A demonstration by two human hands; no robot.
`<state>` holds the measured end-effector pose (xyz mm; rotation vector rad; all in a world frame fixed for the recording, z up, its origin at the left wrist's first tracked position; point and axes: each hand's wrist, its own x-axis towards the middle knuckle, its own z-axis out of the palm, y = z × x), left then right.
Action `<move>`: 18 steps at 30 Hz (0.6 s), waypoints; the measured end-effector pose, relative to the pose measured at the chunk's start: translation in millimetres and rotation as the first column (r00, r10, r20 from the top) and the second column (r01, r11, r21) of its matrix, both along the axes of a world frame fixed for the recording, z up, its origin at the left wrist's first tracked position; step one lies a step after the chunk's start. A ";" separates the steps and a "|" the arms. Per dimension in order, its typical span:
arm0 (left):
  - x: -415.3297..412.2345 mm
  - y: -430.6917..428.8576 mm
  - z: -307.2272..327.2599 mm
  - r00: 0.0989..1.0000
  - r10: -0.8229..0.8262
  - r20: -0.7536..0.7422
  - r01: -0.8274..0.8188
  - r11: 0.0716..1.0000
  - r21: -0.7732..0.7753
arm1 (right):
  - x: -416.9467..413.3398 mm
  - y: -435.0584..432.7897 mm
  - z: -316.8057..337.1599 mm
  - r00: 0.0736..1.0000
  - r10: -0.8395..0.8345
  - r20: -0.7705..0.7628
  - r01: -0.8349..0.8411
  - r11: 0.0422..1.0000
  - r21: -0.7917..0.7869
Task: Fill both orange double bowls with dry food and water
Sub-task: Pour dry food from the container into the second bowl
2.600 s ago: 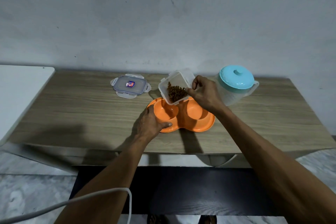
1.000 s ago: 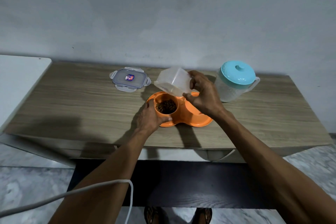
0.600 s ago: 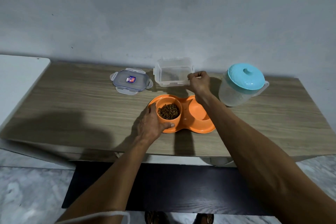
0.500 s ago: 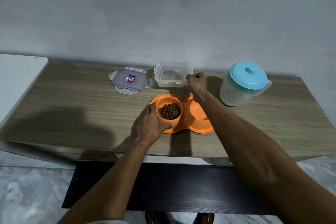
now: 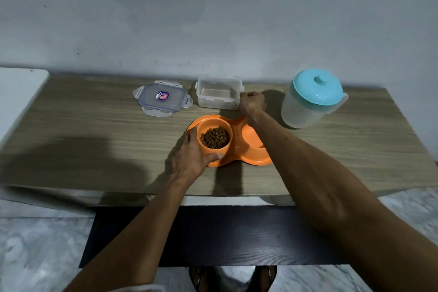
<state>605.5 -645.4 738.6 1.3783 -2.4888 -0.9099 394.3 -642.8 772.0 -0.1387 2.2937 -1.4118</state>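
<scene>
The orange double bowl (image 5: 254, 161) sits on the tabletop (image 5: 94, 125), its left cup full of dry food (image 5: 214, 137). The left hand (image 5: 192, 157) grips that cup. Behind the bowl, the right hand (image 5: 252, 102) is fisted beside the clear container (image 5: 218, 96); whether it holds it, I cannot tell.

Plain grey-white plastered wall (image 5: 213, 19) with faint scuffs, long light wood-grain tabletop (image 5: 94, 130) set against it, broad soft shadow across its left part, white rounded-corner surface (image 5: 16, 92) at the left edge, dark wood-grain panel (image 5: 225, 237) below the table, pale marbled floor (image 5: 35, 249)
</scene>
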 end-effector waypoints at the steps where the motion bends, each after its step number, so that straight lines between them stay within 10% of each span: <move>1: 1.4 -0.6 0.0 1.000 0.007 0.000 -0.007 1.000 0.003 | 2.9 5.3 2.5 1.000 0.011 -0.026 -0.011 1.000 0.008; 11: -9.1 11.6 7.0 0.992 -0.070 0.104 0.096 0.958 -0.270 | -4.5 120.8 21.6 0.948 -0.049 -0.316 0.036 0.998 -0.048; 18: -70.6 41.5 20.6 0.933 -0.325 0.152 0.355 0.897 -0.261 | -50.3 175.5 14.1 0.910 -0.396 -0.123 0.386 0.917 -0.099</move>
